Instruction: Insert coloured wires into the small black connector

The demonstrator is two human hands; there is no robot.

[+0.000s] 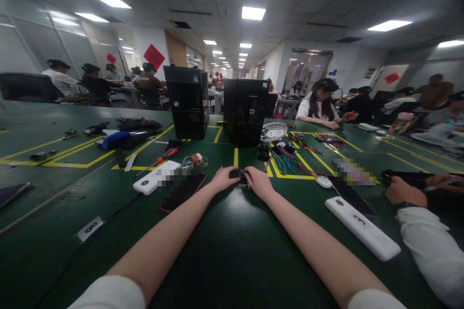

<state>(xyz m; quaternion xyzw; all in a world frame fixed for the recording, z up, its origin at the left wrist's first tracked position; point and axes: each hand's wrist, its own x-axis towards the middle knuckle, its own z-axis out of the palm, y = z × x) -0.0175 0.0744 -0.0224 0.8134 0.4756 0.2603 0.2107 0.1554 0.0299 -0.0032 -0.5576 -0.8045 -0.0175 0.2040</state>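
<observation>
My left hand (225, 178) and my right hand (258, 181) meet over the green table, fingers closed on a small black part (238, 175) between them. Its kind is too small and dark to make out. Behind my hands stand two black computer towers, one to the left (186, 106) and one straight ahead (243, 111). A dark phone (184, 193) in a brown case lies left of my left hand. Beyond it are a white power bank (155, 177) and a red-handled screwdriver (167, 155).
Coloured cables (290, 161), a white fan grille (274, 131) and a white power bank marked 3 (362, 228) lie to the right. A co-worker's hand (406, 193) works at the right edge; another person (322, 104) sits across. A blue-handled tool (114, 140) lies left.
</observation>
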